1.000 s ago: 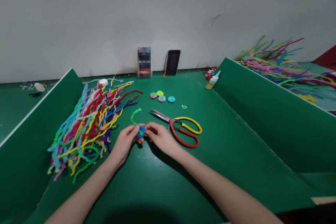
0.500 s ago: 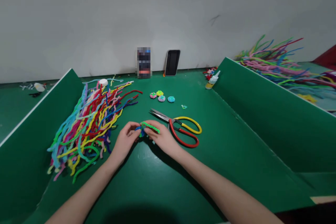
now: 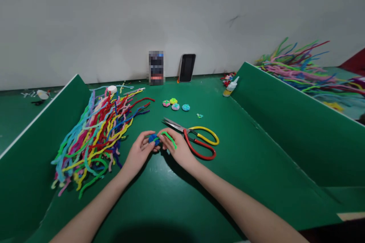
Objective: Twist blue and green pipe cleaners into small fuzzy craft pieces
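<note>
My left hand pinches a small round coil of blue pipe cleaner between thumb and fingers. From that coil a green pipe cleaner runs across to my right hand, whose fingertips are closed on it; its loose end curves over the back of that hand. Both hands are just above the table, close together. To the right of my right hand lie large scissors with one yellow and one red handle, blades slightly apart and pointing to the far left.
Many colored pipe cleaners are heaped at the left. Several small round flower pieces and a green scrap lie beyond the scissors. A glue bottle leans near the right divider. Two phones, one dark-screened, stand against the wall.
My right hand has shifted slightly right, drawing the green pipe cleaner away from the blue coil. The coil has turned and now shows its round face. The scissors have not moved.
</note>
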Tool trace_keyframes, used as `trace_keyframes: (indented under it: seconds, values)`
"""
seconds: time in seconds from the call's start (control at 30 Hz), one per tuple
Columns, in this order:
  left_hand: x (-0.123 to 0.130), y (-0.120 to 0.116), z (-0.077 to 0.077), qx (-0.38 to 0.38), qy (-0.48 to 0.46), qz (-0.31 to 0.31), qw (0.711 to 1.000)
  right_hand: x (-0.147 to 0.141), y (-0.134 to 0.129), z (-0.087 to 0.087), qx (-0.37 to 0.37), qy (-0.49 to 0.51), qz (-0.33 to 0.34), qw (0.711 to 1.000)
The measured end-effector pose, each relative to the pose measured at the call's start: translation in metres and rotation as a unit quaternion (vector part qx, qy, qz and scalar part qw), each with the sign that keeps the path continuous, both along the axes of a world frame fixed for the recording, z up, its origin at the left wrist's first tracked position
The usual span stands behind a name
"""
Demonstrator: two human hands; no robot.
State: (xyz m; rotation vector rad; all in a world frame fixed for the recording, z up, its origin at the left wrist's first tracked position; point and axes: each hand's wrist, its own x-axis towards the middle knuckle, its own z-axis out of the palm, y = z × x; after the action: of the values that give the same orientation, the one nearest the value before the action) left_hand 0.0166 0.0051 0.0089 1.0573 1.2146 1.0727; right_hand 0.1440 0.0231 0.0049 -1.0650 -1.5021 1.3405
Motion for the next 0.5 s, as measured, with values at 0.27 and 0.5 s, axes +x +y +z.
trace_keyframes:
  seconds: [0.27, 0.5]
  values:
    - [-0.0028, 0.0017, -0.0017, 0.03, 0.038, 0.045, 0.998, -0.0019, 0.0003, -0.002, -0.009, 0.001, 0.037, 0.999]
    - [-0.0046, 0.0024, -0.0073, 0.032, 0.032, 0.043, 0.998, -0.0007, 0.0009, -0.0019, -0.029, -0.01, 0.101, 0.994]
